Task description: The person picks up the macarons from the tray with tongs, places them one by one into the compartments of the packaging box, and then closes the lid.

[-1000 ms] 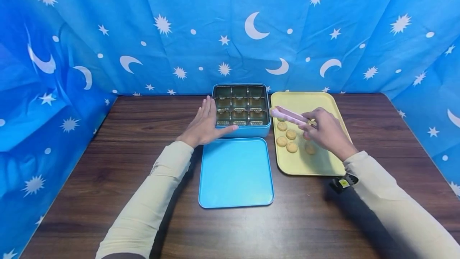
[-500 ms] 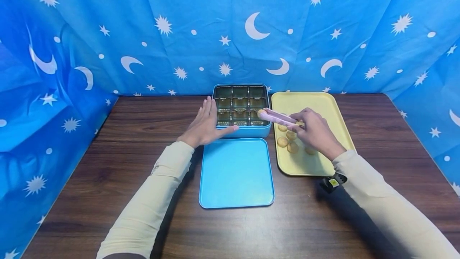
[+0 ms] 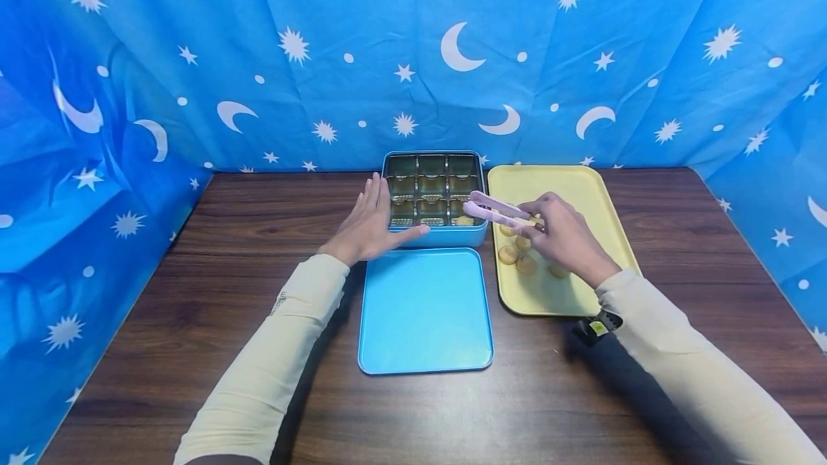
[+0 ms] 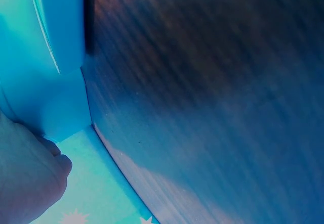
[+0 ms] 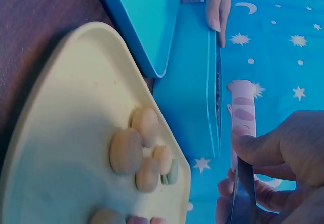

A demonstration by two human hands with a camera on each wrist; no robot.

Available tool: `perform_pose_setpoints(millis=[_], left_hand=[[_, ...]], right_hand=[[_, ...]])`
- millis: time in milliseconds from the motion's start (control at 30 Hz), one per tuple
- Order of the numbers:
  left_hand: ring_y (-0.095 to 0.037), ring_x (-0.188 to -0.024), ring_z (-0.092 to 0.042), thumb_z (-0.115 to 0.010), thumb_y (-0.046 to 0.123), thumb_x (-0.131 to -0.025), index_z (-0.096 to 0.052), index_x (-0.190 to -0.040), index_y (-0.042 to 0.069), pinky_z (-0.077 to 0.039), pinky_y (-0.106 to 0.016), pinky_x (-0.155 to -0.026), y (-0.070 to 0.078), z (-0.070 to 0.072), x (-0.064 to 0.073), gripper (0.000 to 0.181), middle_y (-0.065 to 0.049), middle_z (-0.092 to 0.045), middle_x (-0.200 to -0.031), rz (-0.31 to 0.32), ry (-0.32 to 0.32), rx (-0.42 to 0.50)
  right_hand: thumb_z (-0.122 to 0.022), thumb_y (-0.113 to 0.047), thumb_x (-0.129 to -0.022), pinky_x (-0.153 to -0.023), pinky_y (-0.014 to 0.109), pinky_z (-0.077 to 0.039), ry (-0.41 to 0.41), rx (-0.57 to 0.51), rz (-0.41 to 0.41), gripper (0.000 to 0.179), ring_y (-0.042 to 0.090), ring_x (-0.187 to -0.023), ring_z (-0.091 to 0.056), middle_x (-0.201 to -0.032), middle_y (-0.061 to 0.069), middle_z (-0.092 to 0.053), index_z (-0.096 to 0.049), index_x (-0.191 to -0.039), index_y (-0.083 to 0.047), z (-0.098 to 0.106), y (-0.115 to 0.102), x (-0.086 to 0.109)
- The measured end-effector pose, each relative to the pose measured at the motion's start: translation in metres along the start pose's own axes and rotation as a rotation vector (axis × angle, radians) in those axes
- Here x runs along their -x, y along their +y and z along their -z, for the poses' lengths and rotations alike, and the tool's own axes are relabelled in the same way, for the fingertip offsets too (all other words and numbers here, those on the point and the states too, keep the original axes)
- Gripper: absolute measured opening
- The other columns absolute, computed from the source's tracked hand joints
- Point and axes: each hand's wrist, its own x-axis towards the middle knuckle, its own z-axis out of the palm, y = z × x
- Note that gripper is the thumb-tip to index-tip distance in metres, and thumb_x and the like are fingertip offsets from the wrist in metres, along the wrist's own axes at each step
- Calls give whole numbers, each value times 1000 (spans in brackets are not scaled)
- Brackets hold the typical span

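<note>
My right hand [image 3: 570, 239] grips pink tongs [image 3: 500, 212] with metal arms, their tips spread slightly over the right front of a blue tin [image 3: 442, 237]. Below the tips, a yellowish cookie [image 3: 464, 221] lies in the insert's front right compartment. Against the tin's left side rests my left hand [image 3: 365, 227], fingers straight, thumb along the front rim. Several round cookies [image 5: 126, 151] lie on the yellow tray [image 3: 543, 181], partly hidden by my right hand in the head view. A small green cookie [image 5: 172, 172] shows among them in the right wrist view.
The blue lid [image 3: 425, 314] lies flat in front of the tin on the dark wooden table [image 3: 549, 400]. A blue curtain [image 3: 362, 34] with moons and stars hangs behind and at the sides. The tray stands just right of the tin.
My right hand has moved left from the tray to the tin. The cookie the tongs held has been let go into the front right compartment, and the tips have spread. My left hand stays put.
</note>
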Motion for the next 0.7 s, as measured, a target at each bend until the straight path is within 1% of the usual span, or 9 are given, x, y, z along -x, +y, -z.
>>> perform_pose_setpoints(millis=[133, 233, 367, 533, 600, 700], left_hand=[[-30, -154, 15, -44, 87, -84, 12, -160, 2, -1, -48, -124, -1, -1, 0, 127, -15, 18, -167, -1, -3, 4], [-30, -154, 15, -43, 88, -83, 13, -160, 3, 0, -48, -124, -2, -1, 0, 127, -13, 21, -166, 1, -8, 3], [-31, -154, 14, -43, 89, -83, 13, -159, 3, 0, -48, -124, -2, -1, 0, 128, -11, 23, -166, 4, -9, 0], [-32, -154, 14, -43, 88, -84, 14, -159, 2, 0, -49, -124, -2, 0, 0, 127, -13, 23, -165, -5, -9, -2], [-31, -154, 15, -44, 87, -84, 14, -159, 2, 1, -49, -124, -2, 0, 0, 127, -13, 23, -166, -7, -9, -2], [-31, -153, 16, -44, 87, -85, 14, -159, 2, 0, -50, -123, -2, -1, -1, 126, -14, 23, -166, -9, -10, -3]], right_hand=[[-72, -6, -94, -75, 49, -45, 19, 12, -13, 38, 37, -91, -56, -113, 30, -61, -64, -125, 14, 7, 5, 1], [-71, -8, -94, -71, 46, -42, 17, 9, -36, 40, 36, -87, -53, -114, 30, -60, -63, -127, 14, 12, 11, 1], [-72, -9, -93, -69, 42, -40, 16, 7, -68, 44, 34, -85, -50, -115, 29, -59, -62, -129, 14, 16, 20, 1], [-73, -8, -92, -75, 47, -42, 34, 36, -60, 40, 36, -93, -53, -107, 29, -61, -64, -124, 15, 16, 31, 1], [-73, -7, -92, -79, 51, -44, 36, 43, -54, 39, 38, -97, -54, -107, 30, -62, -65, -122, 15, 15, 35, 1], [-73, -4, -90, -82, 53, -44, 32, 50, -61, 38, 39, -99, -54, -109, 31, -62, -65, -121, 16, 14, 39, 1]])
